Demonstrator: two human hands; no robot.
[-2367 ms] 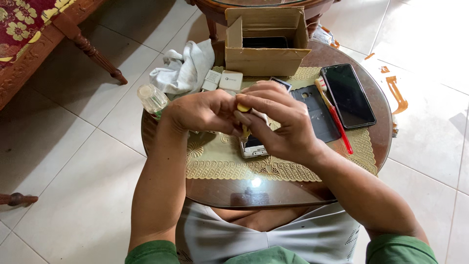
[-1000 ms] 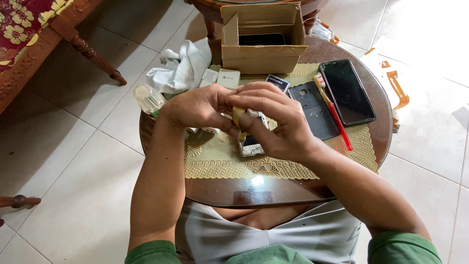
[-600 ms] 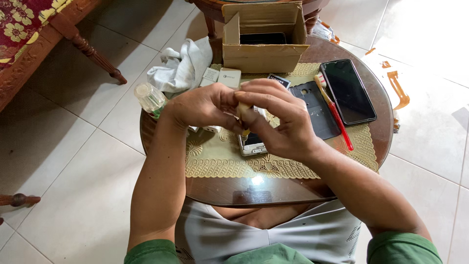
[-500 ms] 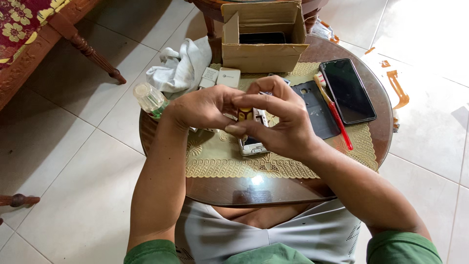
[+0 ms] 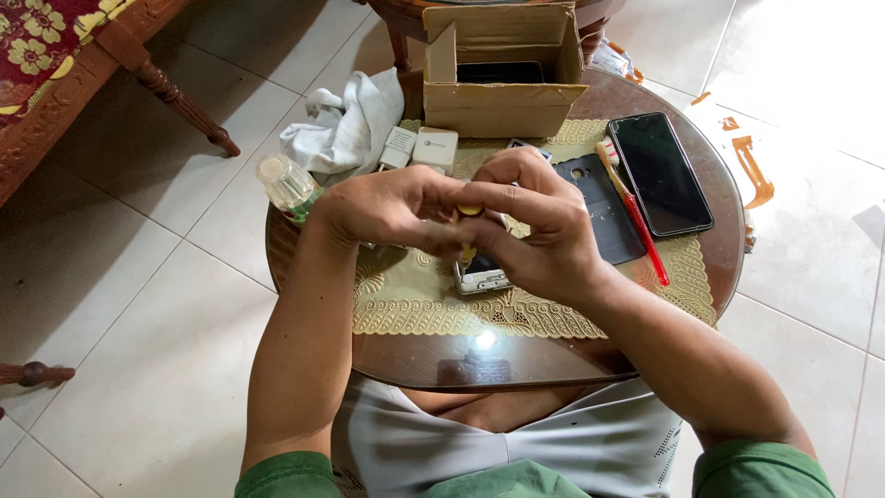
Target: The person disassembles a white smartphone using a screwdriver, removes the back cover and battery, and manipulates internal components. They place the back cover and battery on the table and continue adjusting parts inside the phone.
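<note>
Two hands work on a small phone at the middle of the round bench.

The left hand (image 5: 387,207) and right hand (image 5: 535,231) are closed together on a little yellow tool (image 5: 468,214), now over the small phone (image 5: 479,275) on the gold mat (image 5: 442,309); a moment ago the fingers were spread wider. Further up sit a dark back cover (image 5: 604,207), a red toothbrush (image 5: 636,217), a black phone (image 5: 659,173), a small bottle (image 5: 288,184), a white cloth (image 5: 350,129) and a cardboard box (image 5: 502,69).
</note>
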